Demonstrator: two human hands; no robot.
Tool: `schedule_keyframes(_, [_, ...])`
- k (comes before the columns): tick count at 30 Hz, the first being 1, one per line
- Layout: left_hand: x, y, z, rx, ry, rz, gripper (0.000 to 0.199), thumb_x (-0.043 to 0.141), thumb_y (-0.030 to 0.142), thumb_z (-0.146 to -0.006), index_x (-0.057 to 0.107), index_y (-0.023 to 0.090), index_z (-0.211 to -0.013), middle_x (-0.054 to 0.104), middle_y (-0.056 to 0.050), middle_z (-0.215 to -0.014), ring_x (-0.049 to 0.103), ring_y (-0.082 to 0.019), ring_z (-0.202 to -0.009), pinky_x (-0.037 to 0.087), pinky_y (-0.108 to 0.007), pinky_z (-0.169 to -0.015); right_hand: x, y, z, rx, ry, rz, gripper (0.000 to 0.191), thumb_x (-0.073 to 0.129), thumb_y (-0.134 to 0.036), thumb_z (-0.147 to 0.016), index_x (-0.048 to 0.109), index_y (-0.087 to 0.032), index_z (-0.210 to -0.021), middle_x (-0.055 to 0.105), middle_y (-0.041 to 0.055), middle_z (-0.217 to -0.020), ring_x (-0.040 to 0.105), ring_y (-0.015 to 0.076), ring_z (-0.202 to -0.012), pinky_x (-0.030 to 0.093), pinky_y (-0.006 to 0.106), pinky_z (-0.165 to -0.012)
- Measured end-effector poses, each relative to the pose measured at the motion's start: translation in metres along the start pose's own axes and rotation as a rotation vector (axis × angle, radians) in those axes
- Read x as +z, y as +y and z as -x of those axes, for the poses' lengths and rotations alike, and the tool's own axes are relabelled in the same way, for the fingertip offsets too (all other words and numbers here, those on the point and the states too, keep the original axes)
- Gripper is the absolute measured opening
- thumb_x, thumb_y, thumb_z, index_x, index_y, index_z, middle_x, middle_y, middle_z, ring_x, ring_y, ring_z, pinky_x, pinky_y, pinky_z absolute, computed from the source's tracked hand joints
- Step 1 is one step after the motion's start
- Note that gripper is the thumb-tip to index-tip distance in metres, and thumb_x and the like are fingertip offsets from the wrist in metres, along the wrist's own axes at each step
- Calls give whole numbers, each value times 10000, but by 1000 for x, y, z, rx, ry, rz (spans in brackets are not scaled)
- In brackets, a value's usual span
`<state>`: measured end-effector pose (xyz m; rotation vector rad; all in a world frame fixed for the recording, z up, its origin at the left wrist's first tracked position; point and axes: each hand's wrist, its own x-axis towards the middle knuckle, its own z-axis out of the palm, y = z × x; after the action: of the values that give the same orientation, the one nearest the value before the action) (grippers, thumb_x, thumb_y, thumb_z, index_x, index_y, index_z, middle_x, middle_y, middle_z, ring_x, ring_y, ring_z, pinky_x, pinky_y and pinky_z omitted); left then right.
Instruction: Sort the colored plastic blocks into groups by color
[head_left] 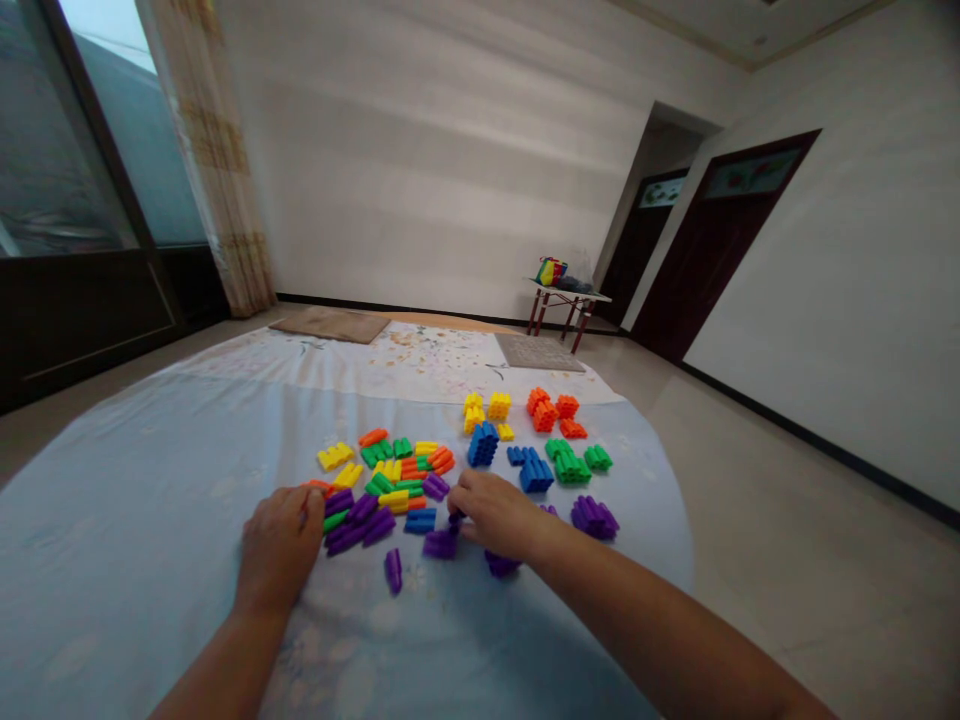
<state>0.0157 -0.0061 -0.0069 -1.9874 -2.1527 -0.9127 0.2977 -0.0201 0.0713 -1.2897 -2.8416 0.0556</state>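
Observation:
My right hand (495, 510) has its fingers pinched on a small purple plastic block (454, 521), mostly hidden by the fingertips. Just below it lies another purple block (440, 545), and a purple cluster (501, 564) sits under my wrist. At the left edge of a loose mixed pile, my left hand (281, 540) rests loosely curved, apparently holding nothing; its fingertips are partly hidden. Beside it are purple blocks (364, 522), a green block (335, 521) and an orange block (321, 487). One purple block (394, 571) lies alone nearer me.
Grouped by colour on the right are yellow blocks (499, 405), orange blocks (541, 408), blue blocks (535, 470), green blocks (570, 463) and purple blocks (595, 517). A pale blue cloth (172, 500) covers the round table. A small side table (570, 293) stands behind.

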Motion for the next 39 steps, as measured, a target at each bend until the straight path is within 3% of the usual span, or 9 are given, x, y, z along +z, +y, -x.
schedule_keyframes(6, [-1, -1, 0, 17, 7, 2, 420, 256, 365, -857, 617, 151, -880, 612, -107, -881, 537, -225, -847, 406, -349, -802, -3, 2, -2, -59, -72, 112, 118, 561, -179, -786, 613, -179, -892, 600, 86, -952, 500, 215, -942, 378, 327, -769])
schedule_keyframes(10, [0, 0, 0, 18, 4, -2, 413, 254, 367, -861, 609, 158, -875, 607, -103, -879, 534, -218, -840, 408, -345, -796, -3, 2, -2, -48, -40, 112, 240, 587, -219, -785, 594, -179, -1022, 602, 94, -976, 492, 233, -946, 378, 355, -776])
schedule_keyframes(14, [-1, 0, 0, 17, 5, -15, 419, 246, 366, -866, 609, 157, -887, 604, -106, -893, 527, -228, -847, 408, -359, -794, -13, 13, 10, 66, 171, -6, 563, 675, -402, -727, 497, -200, -1221, 560, 101, -1081, 473, 253, -998, 374, 393, -838])
schedule_keyframes(18, [-8, 4, 1, 34, 71, -42, 412, 254, 367, -869, 608, 170, -940, 607, -105, -942, 525, -253, -890, 402, -397, -802, -21, 32, 41, 237, 390, -125, 505, 644, -427, -758, 530, -190, -1188, 543, 101, -1108, 465, 236, -1038, 357, 375, -895])
schedule_keyframes(23, [-18, 41, 8, 244, 154, 9, 357, 341, 388, -852, 605, 178, -967, 602, -102, -991, 516, -280, -964, 368, -462, -863, -10, 52, 71, 361, 394, -145, 455, 665, -402, -746, 568, -198, -1142, 569, 92, -1068, 476, 243, -1021, 355, 389, -889])
schedule_keyframes(25, [-20, 70, 17, 378, 54, 128, 337, 390, 419, -841, 612, 194, -956, 607, -90, -991, 511, -261, -997, 369, -442, -891, -4, 57, 72, 380, 375, -147, 456, 661, -404, -750, 567, -203, -1148, 573, 89, -1079, 477, 242, -1026, 352, 386, -885])
schedule_keyframes(27, [-19, 102, 29, 463, -154, 225, 325, 428, 447, -833, 602, 246, -1020, 594, -61, -1054, 502, -229, -1027, 371, -416, -909, 2, 60, 68, 389, 350, -144, 457, 658, -419, -749, 571, -208, -1146, 581, 86, -1079, 481, 242, -1027, 347, 385, -883])
schedule_keyframes(31, [-13, 151, 52, 508, -394, 274, 399, 464, 482, -808, 569, 243, -1110, 572, -68, -1079, 491, -227, -1046, 357, -428, -931, 10, 59, 52, 381, 290, -132, 458, 633, -469, -756, 581, -210, -1131, 594, 86, -1066, 494, 242, -1026, 339, 381, -872])
schedule_keyframes(39, [-3, 167, 62, 452, -554, 185, 431, 543, 433, -752, 572, 213, -1121, 567, -80, -1041, 486, -249, -1014, 338, -432, -895, 15, 51, 32, 328, 192, -121, 472, 592, -530, -764, 592, -215, -1115, 618, 91, -1051, 509, 248, -1013, 317, 390, -862])
